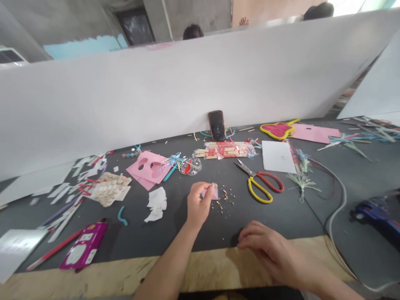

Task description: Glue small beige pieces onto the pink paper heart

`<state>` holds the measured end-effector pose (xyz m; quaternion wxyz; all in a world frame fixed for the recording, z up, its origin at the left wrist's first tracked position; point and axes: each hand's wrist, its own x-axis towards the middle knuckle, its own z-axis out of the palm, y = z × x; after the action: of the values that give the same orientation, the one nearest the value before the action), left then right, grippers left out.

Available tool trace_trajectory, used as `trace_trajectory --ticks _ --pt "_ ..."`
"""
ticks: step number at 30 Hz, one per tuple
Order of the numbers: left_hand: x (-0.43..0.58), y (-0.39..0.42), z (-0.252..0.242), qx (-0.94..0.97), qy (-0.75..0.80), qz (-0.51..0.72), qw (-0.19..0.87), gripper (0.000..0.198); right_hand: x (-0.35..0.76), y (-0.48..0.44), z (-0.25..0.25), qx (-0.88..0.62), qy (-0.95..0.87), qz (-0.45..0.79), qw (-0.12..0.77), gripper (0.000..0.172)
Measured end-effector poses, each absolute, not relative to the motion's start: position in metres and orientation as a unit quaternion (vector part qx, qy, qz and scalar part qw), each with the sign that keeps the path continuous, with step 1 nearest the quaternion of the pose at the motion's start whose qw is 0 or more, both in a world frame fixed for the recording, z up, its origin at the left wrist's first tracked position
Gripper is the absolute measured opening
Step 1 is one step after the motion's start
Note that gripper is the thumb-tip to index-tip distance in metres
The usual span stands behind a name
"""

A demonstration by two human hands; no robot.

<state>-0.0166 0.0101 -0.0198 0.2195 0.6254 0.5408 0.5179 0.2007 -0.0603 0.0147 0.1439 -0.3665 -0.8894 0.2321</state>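
My left hand (200, 204) is over the middle of the dark table, its thumb and forefinger pinched at a small pink paper piece (214, 194). Tiny beige bits sit at the fingertips; whether they stick to the paper I cannot tell. Beside it, several small pale beads or grains (223, 198) lie scattered on the table. My right hand (268, 250) hovers or rests near the table's wooden front edge, fingers loosely bent, with nothing visible in it. Scissors (259, 183) with one yellow and one red handle lie partly open between the hands and the white card (278, 156).
A phone (217, 125) leans on the white partition (175, 91). Wrapped sticks (225, 150) lie before it. Pink cutout sheets (148, 166), crumpled tissue (156, 204) and a purple packet (84, 246) are leftward. A blue glue gun (378, 216) and grey cable (343, 196) are at right.
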Motion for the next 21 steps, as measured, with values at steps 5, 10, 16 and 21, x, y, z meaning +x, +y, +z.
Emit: trace_trajectory --ticks 5,10,16,21 --pt "-0.015 0.011 -0.023 0.643 0.522 0.516 0.220 0.018 0.234 -0.017 0.008 -0.536 -0.825 0.037 0.176 0.031" --pt "-0.015 0.011 -0.022 0.643 0.518 0.522 0.215 0.014 0.255 0.033 -0.002 -0.615 -0.785 -0.011 0.077 0.037" --pt "-0.017 0.011 -0.020 0.621 0.528 0.526 0.242 0.017 0.250 0.047 0.002 -0.639 -0.766 0.028 0.070 0.031" --pt "-0.018 0.010 -0.015 0.567 0.523 0.542 0.334 0.024 0.252 0.043 0.010 -0.669 -0.715 0.107 0.170 0.040"
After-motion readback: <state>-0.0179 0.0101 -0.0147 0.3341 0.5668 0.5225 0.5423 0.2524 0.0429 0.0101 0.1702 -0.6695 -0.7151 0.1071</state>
